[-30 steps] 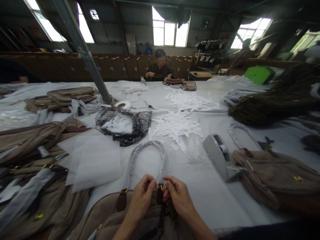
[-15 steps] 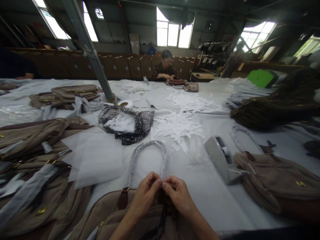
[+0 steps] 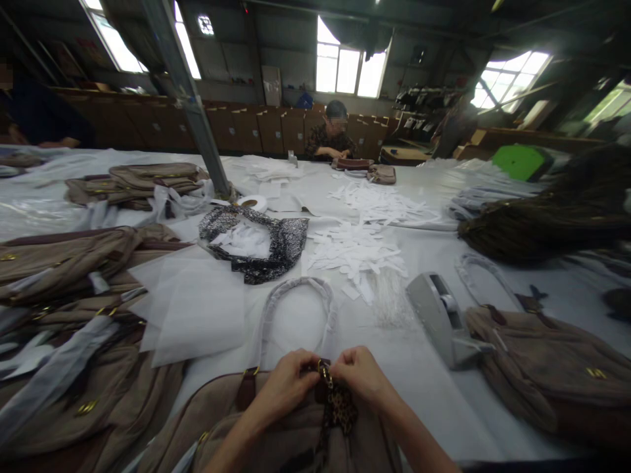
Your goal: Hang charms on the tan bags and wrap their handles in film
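A tan handbag (image 3: 231, 427) lies at the table's near edge in front of me, its white-wrapped handle (image 3: 296, 289) arching away across the table. My left hand (image 3: 288, 384) and my right hand (image 3: 362, 374) are both closed at the bag's top edge. Between their fingertips sits a small gold clasp (image 3: 325, 373), with a leopard-print tag (image 3: 340, 407) hanging below it. Both hands pinch at that clasp from either side.
A grey tape dispenser (image 3: 436, 315) stands right of my hands, beside another tan bag (image 3: 547, 368). Tan bags (image 3: 73, 276) pile up at left, with a white sheet (image 3: 192, 309). White paper strips (image 3: 355, 253) and a speckled bag (image 3: 276, 246) lie mid-table. A person (image 3: 335, 135) sits at the far side.
My hands have slid slightly toward me and closed in on the clasp; the leopard-print tag now shows below them. The view has shifted a little.
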